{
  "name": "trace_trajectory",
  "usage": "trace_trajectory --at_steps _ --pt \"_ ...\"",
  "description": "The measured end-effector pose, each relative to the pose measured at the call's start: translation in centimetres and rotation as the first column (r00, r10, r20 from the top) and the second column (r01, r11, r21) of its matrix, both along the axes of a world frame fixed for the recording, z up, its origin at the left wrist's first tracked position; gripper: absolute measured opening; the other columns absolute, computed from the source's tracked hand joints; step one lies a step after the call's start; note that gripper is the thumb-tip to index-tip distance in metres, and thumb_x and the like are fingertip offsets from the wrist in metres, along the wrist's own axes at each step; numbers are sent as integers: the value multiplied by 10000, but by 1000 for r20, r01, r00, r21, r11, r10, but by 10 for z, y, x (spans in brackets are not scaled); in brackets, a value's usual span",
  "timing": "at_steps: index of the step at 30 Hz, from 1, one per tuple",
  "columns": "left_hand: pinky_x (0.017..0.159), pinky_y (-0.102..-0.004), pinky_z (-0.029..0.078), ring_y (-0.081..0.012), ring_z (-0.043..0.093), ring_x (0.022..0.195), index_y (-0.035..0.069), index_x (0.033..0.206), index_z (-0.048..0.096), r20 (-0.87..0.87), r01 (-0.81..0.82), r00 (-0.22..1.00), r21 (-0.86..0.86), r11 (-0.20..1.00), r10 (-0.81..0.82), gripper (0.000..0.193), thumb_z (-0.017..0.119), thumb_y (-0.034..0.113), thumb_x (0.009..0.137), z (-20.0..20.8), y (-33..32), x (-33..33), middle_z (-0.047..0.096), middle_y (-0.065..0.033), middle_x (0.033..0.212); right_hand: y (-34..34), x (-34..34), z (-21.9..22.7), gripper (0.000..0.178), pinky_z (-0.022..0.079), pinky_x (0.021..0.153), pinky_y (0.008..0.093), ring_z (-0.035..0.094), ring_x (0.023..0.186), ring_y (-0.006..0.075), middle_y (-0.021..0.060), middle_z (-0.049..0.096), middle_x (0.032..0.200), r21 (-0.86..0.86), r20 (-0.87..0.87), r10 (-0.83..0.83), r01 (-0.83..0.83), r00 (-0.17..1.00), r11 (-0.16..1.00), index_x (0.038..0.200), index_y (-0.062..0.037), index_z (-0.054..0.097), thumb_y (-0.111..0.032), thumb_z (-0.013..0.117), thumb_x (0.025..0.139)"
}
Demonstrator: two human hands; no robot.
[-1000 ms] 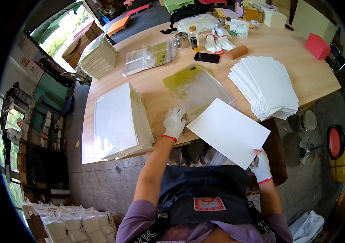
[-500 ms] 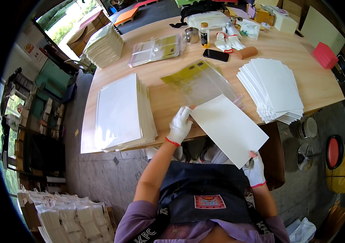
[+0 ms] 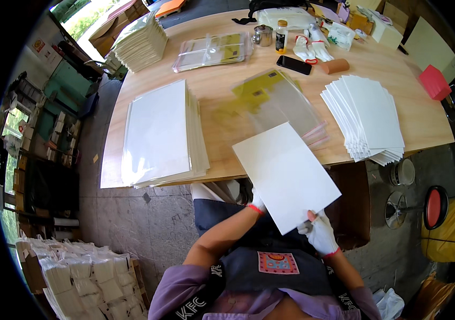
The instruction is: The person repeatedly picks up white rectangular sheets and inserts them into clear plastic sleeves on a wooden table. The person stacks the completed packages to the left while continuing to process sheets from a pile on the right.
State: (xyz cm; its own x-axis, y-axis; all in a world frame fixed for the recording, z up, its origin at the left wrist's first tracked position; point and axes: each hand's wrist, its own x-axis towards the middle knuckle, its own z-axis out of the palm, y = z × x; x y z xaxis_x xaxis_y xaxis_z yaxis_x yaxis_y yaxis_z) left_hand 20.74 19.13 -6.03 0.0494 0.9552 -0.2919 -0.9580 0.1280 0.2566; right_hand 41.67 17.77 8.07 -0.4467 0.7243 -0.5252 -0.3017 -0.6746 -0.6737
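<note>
A blank white board (image 3: 289,178) is held tilted over the table's front edge and my lap. At its near right corner my gloved right hand (image 3: 319,234) grips the edge, thumb on top. My gloved left hand (image 3: 258,199) is mostly behind the board's left edge, its fingers hidden. Beyond the board, clear plastic sleeves with yellow-green print (image 3: 270,98) lie on the table. To their right is a fanned stack of white boards (image 3: 366,114). A stack of white boards in clear sleeves (image 3: 158,130) stands at the left.
Farther back on the wooden table (image 3: 216,114) are a tied bundle of sleeves (image 3: 211,52), a tall stack (image 3: 141,44), a metal cup (image 3: 262,35), a bottle (image 3: 281,37), a phone (image 3: 294,65) and spare gloves (image 3: 313,49). A stool (image 3: 435,204) stands at the right.
The white board has turned and come a little toward me. My left hand has gone from its upper left corner to behind its left edge. The right hand has shifted left along with it.
</note>
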Motion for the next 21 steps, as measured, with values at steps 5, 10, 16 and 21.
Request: trace_trajectory --at_steps 5,10,16,21 --pt "689 -288 513 -164 602 785 40 1081 554 -869 -204 487 -11 979 91 272 603 209 873 -27 -25 35 620 -57 880 34 -65 -71 256 549 761 384 608 909 236 99 575 1033 -202 -302 -112 51 947 978 1135 -35 466 -172 510 922" --pt "694 -224 462 -98 567 794 8 1051 585 -616 -237 786 -214 948 58 200 505 103 894 23 -24 14 617 -17 929 52 -102 -66 316 561 733 369 638 850 236 134 612 970 -330 -374 -123 -8 919 944 1200 -13 462 -201 456 946" --pt "704 -227 463 -85 550 807 4 1083 584 -702 -166 704 -310 936 -108 347 604 284 878 50 -54 -34 617 -16 957 48 -104 -25 214 413 404 223 516 449 82 34 598 637 268 415 443 -572 795 775 1061 -81 571 -228 464 949" --pt "640 -229 449 -97 537 726 -19 893 608 -885 -201 443 -251 947 -141 267 560 244 901 44 -69 -74 600 -32 806 47 -137 -46 166 466 493 430 632 601 296 120 634 676 617 785 -115 -786 609 47 898 -108 548 -260 557 832"
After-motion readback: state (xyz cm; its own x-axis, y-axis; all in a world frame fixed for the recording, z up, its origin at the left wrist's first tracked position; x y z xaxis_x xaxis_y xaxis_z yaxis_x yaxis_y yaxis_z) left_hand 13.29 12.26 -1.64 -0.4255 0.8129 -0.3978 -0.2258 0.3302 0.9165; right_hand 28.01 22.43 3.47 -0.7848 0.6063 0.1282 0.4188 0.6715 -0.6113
